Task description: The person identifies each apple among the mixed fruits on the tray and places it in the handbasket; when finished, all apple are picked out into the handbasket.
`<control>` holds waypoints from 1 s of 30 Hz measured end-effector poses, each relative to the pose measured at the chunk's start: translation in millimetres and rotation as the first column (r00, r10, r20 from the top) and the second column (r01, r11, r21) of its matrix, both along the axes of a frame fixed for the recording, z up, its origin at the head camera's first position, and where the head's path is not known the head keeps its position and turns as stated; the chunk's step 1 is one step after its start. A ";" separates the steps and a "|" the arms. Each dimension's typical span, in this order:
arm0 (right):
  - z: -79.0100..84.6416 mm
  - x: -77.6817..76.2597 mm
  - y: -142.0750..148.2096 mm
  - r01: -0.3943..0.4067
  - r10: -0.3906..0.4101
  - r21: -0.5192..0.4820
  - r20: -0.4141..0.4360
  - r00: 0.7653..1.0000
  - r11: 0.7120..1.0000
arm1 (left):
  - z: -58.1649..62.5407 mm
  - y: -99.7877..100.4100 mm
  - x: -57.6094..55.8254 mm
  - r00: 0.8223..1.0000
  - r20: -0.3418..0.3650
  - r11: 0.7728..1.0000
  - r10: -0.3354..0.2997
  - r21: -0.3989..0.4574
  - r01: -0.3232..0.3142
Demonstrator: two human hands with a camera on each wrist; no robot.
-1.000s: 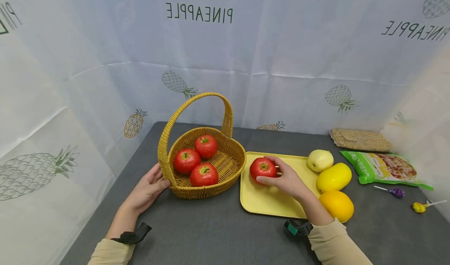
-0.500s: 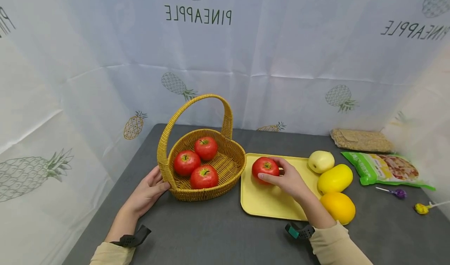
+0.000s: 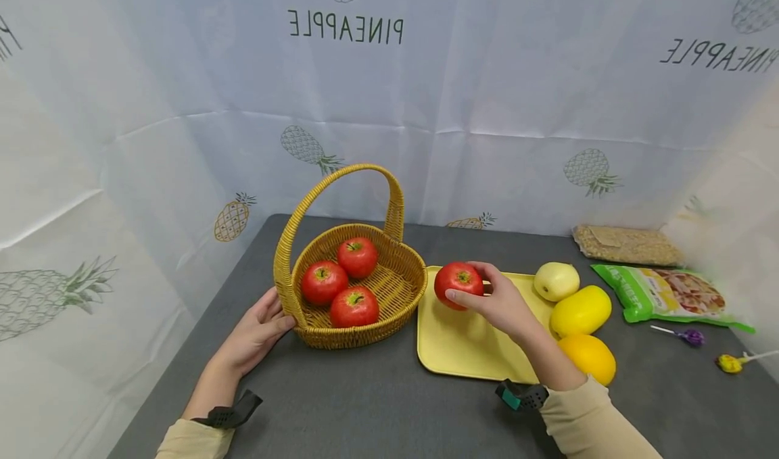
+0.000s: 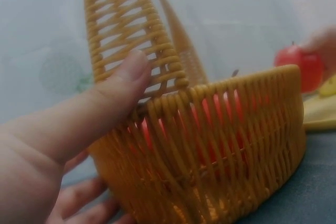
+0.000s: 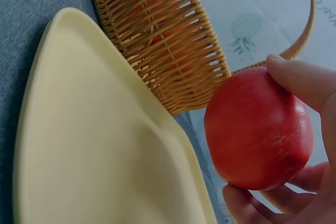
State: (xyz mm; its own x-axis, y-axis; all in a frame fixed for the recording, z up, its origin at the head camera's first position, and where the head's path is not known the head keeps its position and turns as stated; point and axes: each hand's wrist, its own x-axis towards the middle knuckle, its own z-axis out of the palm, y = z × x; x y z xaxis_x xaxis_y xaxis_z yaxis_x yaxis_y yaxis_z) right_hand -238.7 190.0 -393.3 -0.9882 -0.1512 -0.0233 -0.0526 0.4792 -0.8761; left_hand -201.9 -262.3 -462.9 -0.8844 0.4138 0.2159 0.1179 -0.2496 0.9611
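My right hand (image 3: 504, 305) holds a red apple (image 3: 455, 284) between thumb and fingers. In the right wrist view that apple (image 5: 254, 129) hangs just above the yellow tray (image 5: 89, 124), beside the basket. A heart-shaped wicker basket (image 3: 398, 318) with a tall arched handle stands left of the tray, with three red apples (image 3: 355, 307) inside. My left hand (image 3: 255, 337) grips the basket's left side. The left wrist view shows its thumb (image 4: 134, 66) on the handle's base and the other fingers against the outer wall, partly hidden.
At the tray's right edge sit a pale green fruit (image 3: 556, 281), a yellow melon (image 3: 581, 311) and an orange-yellow fruit (image 3: 589, 359). Farther right lie a green snack bag (image 3: 675, 293), a bag of grains (image 3: 627, 244) and two lollipops (image 3: 692, 337). A patterned curtain (image 3: 426, 121) hangs behind.
My right hand has raised the apple a little off the tray. My left hand and the basket hold the same place.
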 end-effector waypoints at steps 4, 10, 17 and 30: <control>9.5 0.2 -0.7 0.011 -0.011 0.018 0.000 1.000 1.000 | 0.7 2.1 -0.8 1.000 -0.007 1.000 0.004 -0.009 -0.004; 21.9 -2.0 -3.1 0.015 -0.014 0.012 -0.032 0.999 1.000 | 1.1 4.0 -1.6 0.999 0.018 0.999 0.032 -0.029 -0.032; 31.6 -7.6 -19.2 0.010 -0.010 -0.002 -0.024 1.000 1.000 | 2.0 1.0 -2.6 0.998 0.029 0.998 0.052 -0.047 -0.051; 39.2 -14.7 -44.6 -0.047 0.049 0.038 -0.035 0.998 0.998 | 1.6 -0.1 -0.1 0.997 0.037 0.997 0.063 -0.047 -0.061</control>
State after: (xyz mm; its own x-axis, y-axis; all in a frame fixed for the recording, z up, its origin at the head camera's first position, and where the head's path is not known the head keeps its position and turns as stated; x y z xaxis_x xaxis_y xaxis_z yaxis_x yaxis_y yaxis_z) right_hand -253.4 145.4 -354.1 -0.9802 -0.1981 0.0052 -0.1072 0.5078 -0.8548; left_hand -202.0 -262.3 -461.3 -0.9161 0.3664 0.1630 0.0941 -0.1986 0.9755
